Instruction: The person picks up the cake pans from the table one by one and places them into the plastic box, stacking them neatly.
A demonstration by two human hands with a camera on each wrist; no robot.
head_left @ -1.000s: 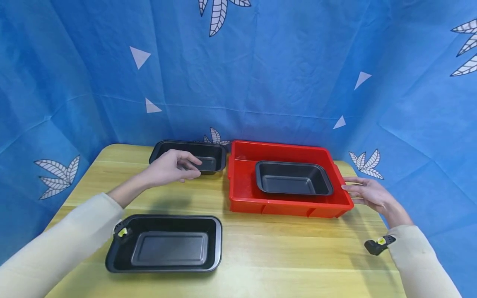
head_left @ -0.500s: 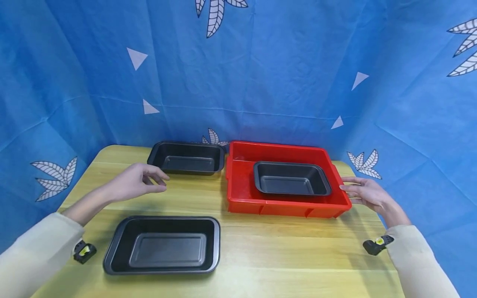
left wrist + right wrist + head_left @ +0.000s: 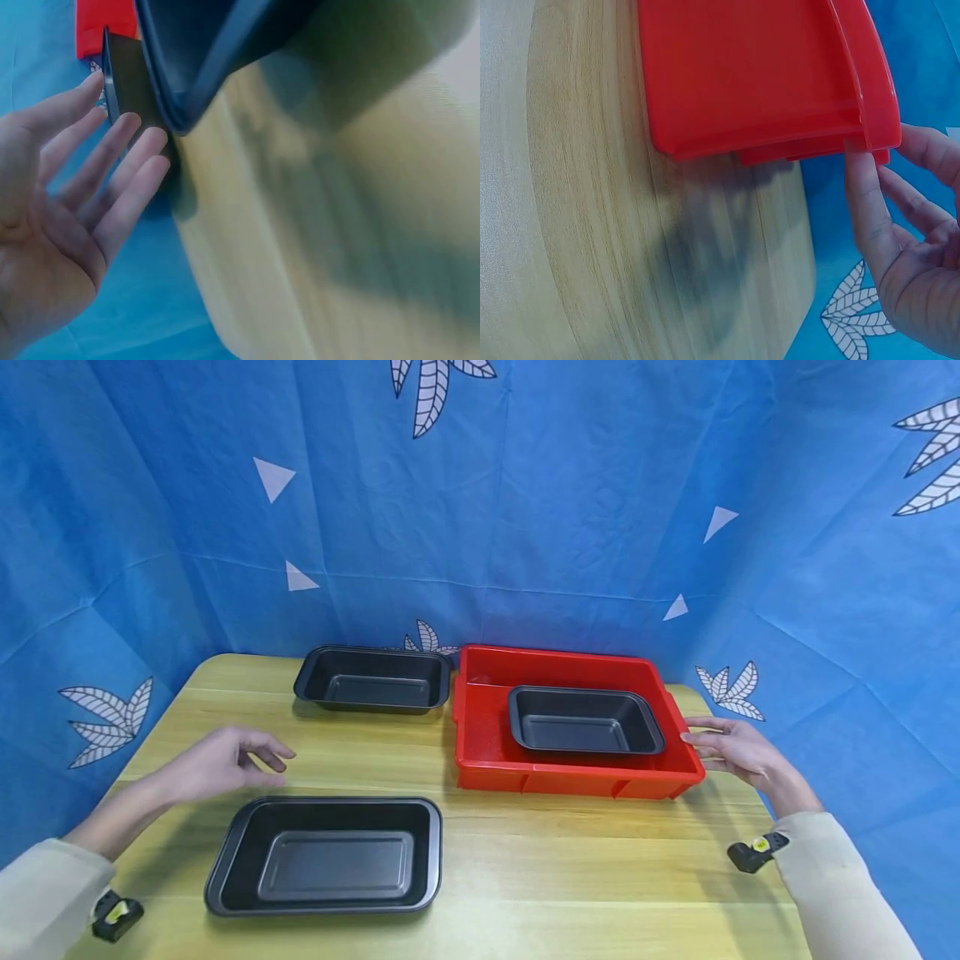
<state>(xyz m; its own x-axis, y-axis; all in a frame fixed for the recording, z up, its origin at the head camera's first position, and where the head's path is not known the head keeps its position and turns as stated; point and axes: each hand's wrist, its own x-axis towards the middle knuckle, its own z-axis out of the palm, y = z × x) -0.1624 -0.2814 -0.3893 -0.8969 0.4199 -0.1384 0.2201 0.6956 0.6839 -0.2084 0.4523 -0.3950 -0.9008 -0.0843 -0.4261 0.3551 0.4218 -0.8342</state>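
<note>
My left hand (image 3: 217,764) hovers over the left side of the table, fingers loosely bent and holding nothing. Just in front of it lies a black loaf pan (image 3: 337,864), the largest one in view. A second loaf pan (image 3: 378,681) stands at the back left. At the right, my right hand (image 3: 738,750) pinches the right rim of a red plastic bin (image 3: 570,779); in the right wrist view the thumb lies against the rim's corner (image 3: 881,124) with fingers behind it. Inside the bin sits a smaller loaf pan (image 3: 588,720).
The wooden table (image 3: 600,868) has a rounded back left corner. A blue curtain (image 3: 487,502) with leaf and triangle prints hangs close behind the back pan and bin. Small cameras, such as the left one (image 3: 116,914), are strapped to both wrists.
My left hand has drawn away from the back loaf pan, moving left and toward me with nothing in it. The right hand, the bin and the pans stay in place.
</note>
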